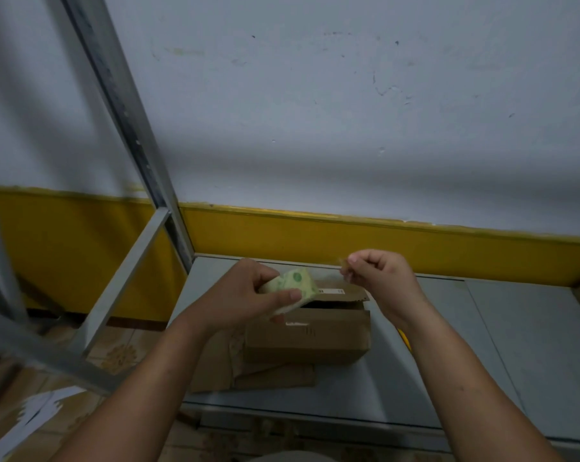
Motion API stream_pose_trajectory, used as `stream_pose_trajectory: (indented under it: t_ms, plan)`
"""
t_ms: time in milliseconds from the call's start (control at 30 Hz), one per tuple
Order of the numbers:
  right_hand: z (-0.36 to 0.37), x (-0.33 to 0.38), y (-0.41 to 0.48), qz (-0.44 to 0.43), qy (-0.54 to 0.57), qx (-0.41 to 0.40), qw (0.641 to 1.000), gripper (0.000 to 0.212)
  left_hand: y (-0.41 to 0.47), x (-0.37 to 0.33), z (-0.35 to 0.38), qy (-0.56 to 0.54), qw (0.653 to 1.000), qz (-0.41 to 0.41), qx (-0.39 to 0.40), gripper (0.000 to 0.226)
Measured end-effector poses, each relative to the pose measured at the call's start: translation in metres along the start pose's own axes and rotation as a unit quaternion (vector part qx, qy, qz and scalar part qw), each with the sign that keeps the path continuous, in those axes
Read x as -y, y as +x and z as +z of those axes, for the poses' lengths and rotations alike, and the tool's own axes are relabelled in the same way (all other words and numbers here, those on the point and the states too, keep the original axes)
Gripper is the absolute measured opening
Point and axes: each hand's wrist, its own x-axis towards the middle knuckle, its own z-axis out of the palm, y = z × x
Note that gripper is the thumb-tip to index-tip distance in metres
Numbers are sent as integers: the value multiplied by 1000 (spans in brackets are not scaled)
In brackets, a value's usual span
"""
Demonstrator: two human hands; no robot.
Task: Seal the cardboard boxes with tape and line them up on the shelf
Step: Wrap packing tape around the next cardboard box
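Centre frame: tape roll (290, 288) is gripped by left hand (248, 295); thin, clingy tape end (343, 263) is pinched by right hand (378, 278); best held taut.

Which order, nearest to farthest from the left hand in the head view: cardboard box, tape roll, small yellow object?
1. tape roll, in the grip of the left hand.
2. cardboard box, just below the hand.
3. small yellow object, farther right, past the box's right side.

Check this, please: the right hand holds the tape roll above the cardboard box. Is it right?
No. In the head view, the left hand holds the tape roll above the cardboard box; the right hand only pinches the loose tape end.
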Motion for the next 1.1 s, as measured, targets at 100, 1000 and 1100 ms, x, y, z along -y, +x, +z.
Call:
stream_pose_trajectory:
  t_ms: [100, 1000, 1100]
  plan:
    - [-3, 2, -1, 1, 16, 17, 1000, 19, 2, 13, -4, -25, 998, 45, 24, 30]
    - [-29, -39, 9, 54, 66, -136, 987, 13, 13, 38, -50, 178, 980, -81, 38, 69]
    - [-34, -49, 11, 100, 94, -136, 981, 12, 5, 56, -59, 6, 999, -36, 30, 75]
